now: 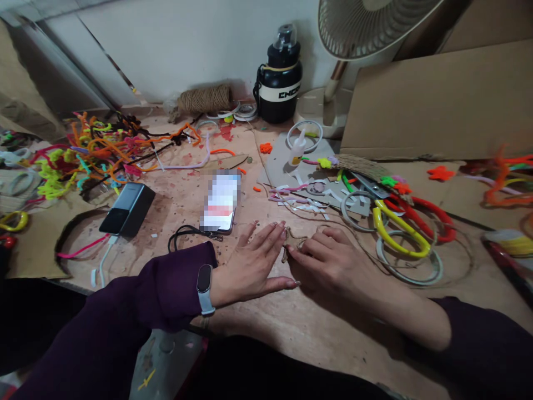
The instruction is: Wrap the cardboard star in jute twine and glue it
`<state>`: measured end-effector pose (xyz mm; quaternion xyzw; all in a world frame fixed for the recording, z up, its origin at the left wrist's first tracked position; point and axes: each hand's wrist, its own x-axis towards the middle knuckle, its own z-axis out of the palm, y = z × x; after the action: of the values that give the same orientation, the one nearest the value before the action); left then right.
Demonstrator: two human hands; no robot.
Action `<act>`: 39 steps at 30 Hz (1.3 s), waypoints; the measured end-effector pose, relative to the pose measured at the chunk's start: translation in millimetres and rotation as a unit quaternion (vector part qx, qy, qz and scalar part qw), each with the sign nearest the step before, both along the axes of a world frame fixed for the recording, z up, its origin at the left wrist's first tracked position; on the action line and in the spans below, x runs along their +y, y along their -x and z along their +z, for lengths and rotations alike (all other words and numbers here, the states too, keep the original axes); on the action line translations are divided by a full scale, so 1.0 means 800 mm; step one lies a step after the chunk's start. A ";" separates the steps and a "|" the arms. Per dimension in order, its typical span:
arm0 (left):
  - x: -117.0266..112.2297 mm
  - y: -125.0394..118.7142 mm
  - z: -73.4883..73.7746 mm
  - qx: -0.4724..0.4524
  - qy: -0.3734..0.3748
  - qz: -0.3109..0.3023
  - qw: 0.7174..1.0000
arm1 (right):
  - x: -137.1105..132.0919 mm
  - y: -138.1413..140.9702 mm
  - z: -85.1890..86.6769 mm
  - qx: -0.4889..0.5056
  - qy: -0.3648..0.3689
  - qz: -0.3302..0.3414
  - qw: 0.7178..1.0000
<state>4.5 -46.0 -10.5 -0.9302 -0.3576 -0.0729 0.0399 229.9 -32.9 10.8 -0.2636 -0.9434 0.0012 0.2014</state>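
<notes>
My left hand (254, 261) lies flat on the wooden table (316, 328), fingers stretched out and pressed down beside a small piece wrapped in brown twine (295, 243). My right hand (328, 261) is curled next to it, fingertips pinching that twine piece. A thin strand of twine (333, 230) runs off from it to the right. A grey band sits on my left wrist, below a dark purple sleeve.
A phone (220, 201) and a power bank (128, 209) lie just beyond my hands. A heap of coloured pipe cleaners (95, 153) fills the left. Rings and red and yellow hoops (400, 222) lie right. A twine spool (205, 99), black bottle (280, 78), fan (366, 28) and cardboard (441, 105) stand behind.
</notes>
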 end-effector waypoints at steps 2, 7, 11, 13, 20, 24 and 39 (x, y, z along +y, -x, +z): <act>-0.001 -0.001 0.001 0.008 -0.009 -0.004 1.000 | 0.000 0.002 0.002 -0.028 -0.033 0.013 0.999; -0.001 -0.002 0.003 0.017 -0.014 -0.005 1.000 | -0.002 0.005 0.006 -0.029 -0.018 0.011 0.999; 0.000 -0.001 0.001 0.012 -0.011 -0.006 1.000 | -0.004 0.003 0.000 0.013 0.043 -0.032 0.998; 0.000 -0.001 0.001 0.012 -0.012 -0.006 1.000 | -0.004 0.003 -0.005 0.033 0.040 -0.037 0.998; 0.000 -0.002 0.001 0.018 -0.023 -0.011 1.000 | -0.002 0.004 -0.004 0.021 0.017 -0.022 0.999; 0.000 -0.001 0.002 0.014 -0.003 -0.010 1.000 | 0.000 0.004 0.001 -0.002 0.006 -0.015 1.000; 0.000 0.003 0.001 0.009 0.069 -0.038 0.997 | -0.004 0.006 -0.002 -0.009 0.018 -0.022 1.000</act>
<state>2.1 -45.7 -9.8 -0.9443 -0.3256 -0.0411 -0.0239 225.4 -36.0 8.8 -0.2882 -0.9389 0.0114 0.1879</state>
